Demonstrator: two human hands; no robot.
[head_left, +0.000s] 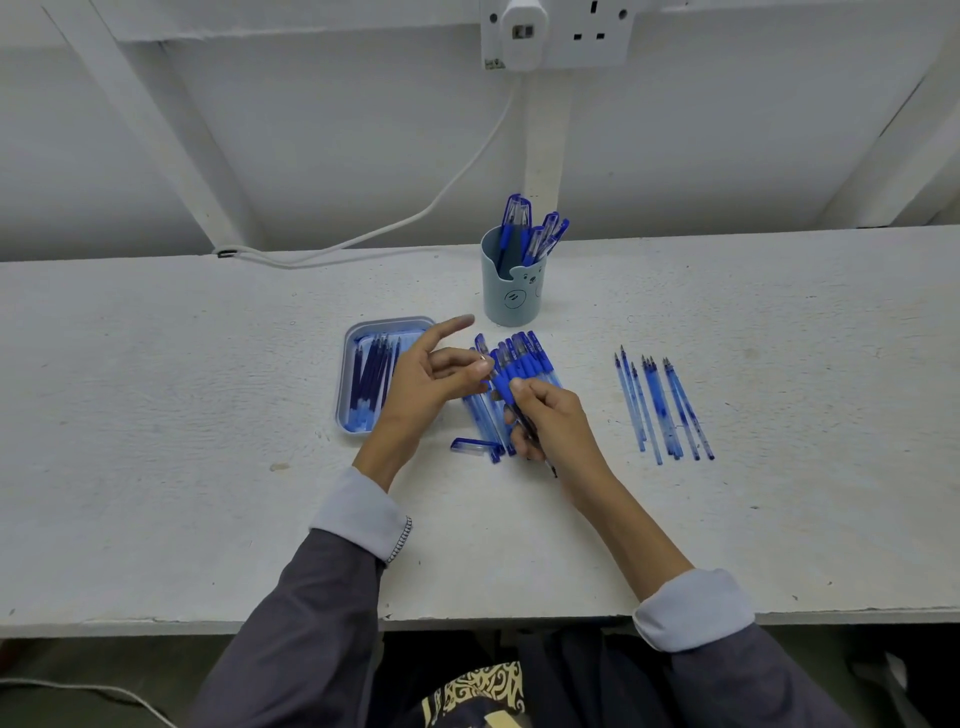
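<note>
On the white table (208, 395), right hand (556, 423) fingers clamp a blue pen (503, 387), left hand (431, 382) fingers apart; slipping may scatter loose pens (535, 358).

Soft, even, cool light falls from above, leaving the white worktop (208, 395) bright with only faint shadows under the hands. No glare. The wide lens bows the worktop's far edge and stretches the corners. Fine detail is slightly soft; the fingertips blur a little.
</note>
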